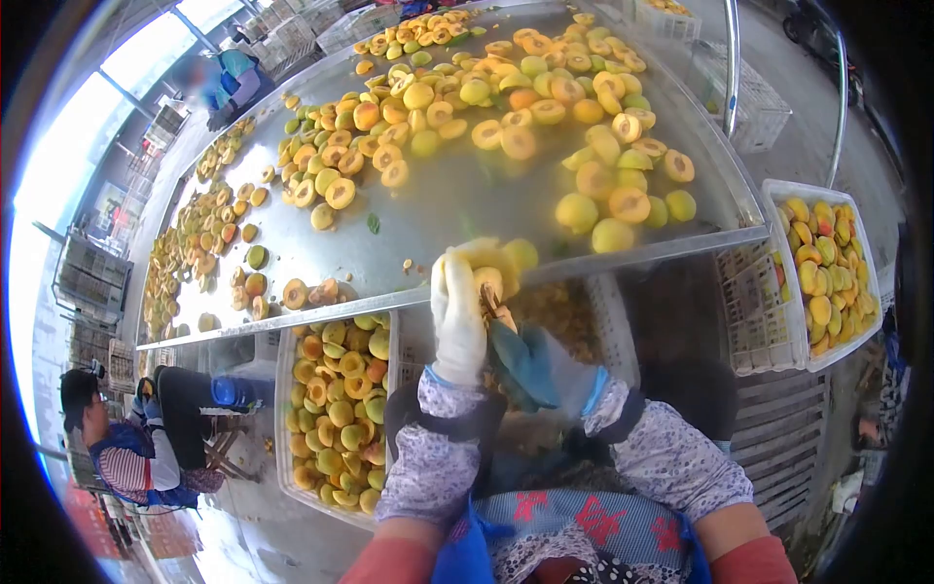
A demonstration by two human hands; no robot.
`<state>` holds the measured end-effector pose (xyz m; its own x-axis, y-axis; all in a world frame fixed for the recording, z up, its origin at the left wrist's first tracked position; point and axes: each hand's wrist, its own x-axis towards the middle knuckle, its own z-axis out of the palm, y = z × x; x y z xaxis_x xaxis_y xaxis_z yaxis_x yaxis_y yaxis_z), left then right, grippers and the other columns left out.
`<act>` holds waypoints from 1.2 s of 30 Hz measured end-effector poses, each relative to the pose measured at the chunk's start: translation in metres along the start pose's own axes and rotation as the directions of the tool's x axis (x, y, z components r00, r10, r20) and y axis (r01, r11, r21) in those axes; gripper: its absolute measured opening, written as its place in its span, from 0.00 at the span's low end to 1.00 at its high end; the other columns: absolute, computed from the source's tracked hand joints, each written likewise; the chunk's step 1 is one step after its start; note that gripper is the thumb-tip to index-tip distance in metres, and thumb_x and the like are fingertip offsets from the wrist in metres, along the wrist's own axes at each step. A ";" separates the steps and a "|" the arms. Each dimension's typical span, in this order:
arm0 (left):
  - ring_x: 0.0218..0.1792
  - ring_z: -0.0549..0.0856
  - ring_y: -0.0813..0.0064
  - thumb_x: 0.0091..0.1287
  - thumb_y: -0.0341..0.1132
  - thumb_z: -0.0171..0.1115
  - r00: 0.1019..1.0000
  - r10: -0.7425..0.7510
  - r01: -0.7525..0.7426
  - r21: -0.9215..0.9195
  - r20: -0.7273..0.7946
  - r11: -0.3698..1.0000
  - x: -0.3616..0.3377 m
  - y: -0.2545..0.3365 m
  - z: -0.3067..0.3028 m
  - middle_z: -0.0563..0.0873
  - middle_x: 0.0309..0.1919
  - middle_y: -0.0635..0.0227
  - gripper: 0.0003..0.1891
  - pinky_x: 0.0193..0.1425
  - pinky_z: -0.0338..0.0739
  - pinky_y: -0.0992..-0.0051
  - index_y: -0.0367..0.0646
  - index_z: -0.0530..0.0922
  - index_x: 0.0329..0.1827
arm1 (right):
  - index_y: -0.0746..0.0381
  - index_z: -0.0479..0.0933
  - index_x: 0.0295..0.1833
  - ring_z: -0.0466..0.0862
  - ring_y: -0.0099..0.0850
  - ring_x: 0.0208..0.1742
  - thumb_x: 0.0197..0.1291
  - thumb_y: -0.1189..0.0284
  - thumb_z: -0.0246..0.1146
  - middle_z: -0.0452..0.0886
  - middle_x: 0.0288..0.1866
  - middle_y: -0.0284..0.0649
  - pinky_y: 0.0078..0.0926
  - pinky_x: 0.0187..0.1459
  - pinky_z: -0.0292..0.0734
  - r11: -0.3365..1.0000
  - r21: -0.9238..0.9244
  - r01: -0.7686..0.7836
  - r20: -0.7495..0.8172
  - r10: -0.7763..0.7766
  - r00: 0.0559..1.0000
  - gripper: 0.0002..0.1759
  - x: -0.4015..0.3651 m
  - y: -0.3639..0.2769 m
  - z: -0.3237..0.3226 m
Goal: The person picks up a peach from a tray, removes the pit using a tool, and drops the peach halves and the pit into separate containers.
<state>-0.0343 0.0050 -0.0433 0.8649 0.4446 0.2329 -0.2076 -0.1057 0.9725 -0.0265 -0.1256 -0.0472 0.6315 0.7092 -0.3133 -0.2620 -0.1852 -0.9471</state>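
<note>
My left hand, in a white glove, is closed around a cut yellow peach half at the table's front edge. In a blue glove, my right hand grips a small brown metal tool. The tool's tip meets the cut face of the peach, and its grip end is hidden in my fingers. A whole-looking yellow peach lies just beyond my left hand. Below my hands stands a white crate with brownish pieces in it, partly blurred.
Peach halves spread over the metal table, with smaller ones at its left. A crate of peaches stands left of my knees, another crate at right. One co-worker sits at left; another person is across the table.
</note>
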 end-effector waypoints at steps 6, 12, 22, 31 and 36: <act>0.32 0.85 0.67 0.82 0.50 0.41 0.911 -0.378 0.412 -0.366 0.165 0.834 0.004 0.024 -0.008 0.87 0.35 0.54 0.27 0.39 0.82 0.72 0.31 0.78 0.53 | 0.60 0.80 0.44 0.73 0.18 0.20 0.78 0.50 0.52 0.79 0.27 0.30 0.19 0.19 0.65 0.997 -0.028 -0.074 0.070 0.076 0.995 0.24 -0.006 0.000 -0.009; 0.30 0.85 0.73 0.80 0.41 0.50 0.996 -0.083 0.084 -0.403 0.020 0.911 0.000 -0.010 -0.005 0.87 0.30 0.58 0.18 0.37 0.82 0.72 0.33 0.82 0.48 | 0.58 0.73 0.65 0.73 0.21 0.23 0.79 0.44 0.45 0.77 0.35 0.29 0.19 0.19 0.65 0.905 0.193 -0.380 0.412 0.276 0.868 0.30 -0.015 -0.008 -0.023; 0.27 0.83 0.68 0.77 0.54 0.54 0.969 -0.216 0.228 -0.775 0.121 0.589 0.012 0.000 -0.025 0.85 0.32 0.62 0.24 0.32 0.78 0.73 0.38 0.78 0.50 | 0.56 0.74 0.36 0.62 0.17 0.12 0.79 0.50 0.50 0.66 0.17 0.27 0.20 0.13 0.55 0.831 0.287 -0.477 0.404 0.347 0.847 0.23 -0.017 -0.031 -0.005; 0.40 0.85 0.72 0.78 0.47 0.57 0.788 -0.389 0.279 -0.286 -0.477 0.917 -0.023 -0.033 -0.202 0.88 0.40 0.62 0.19 0.44 0.80 0.74 0.38 0.83 0.51 | 0.64 0.80 0.52 0.86 0.56 0.44 0.71 0.57 0.61 0.86 0.40 0.57 0.49 0.45 0.79 0.444 -0.895 -0.040 -0.051 -0.012 0.999 0.20 0.006 0.048 -0.027; 0.45 0.85 0.65 0.72 0.48 0.62 0.492 -0.142 0.604 0.219 -0.859 0.766 -0.068 -0.108 -0.372 0.88 0.44 0.57 0.23 0.54 0.78 0.69 0.35 0.82 0.54 | 0.62 0.79 0.42 0.86 0.56 0.36 0.70 0.49 0.61 0.83 0.32 0.57 0.54 0.37 0.78 0.386 -0.923 0.010 -0.039 -0.118 0.992 0.24 0.022 0.070 -0.016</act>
<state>-0.2407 0.3170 -0.1640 0.0626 0.9977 -0.0247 0.4637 -0.0071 0.8859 -0.0194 -0.1336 -0.1216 0.6858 0.6992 -0.2019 0.5785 -0.6920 -0.4319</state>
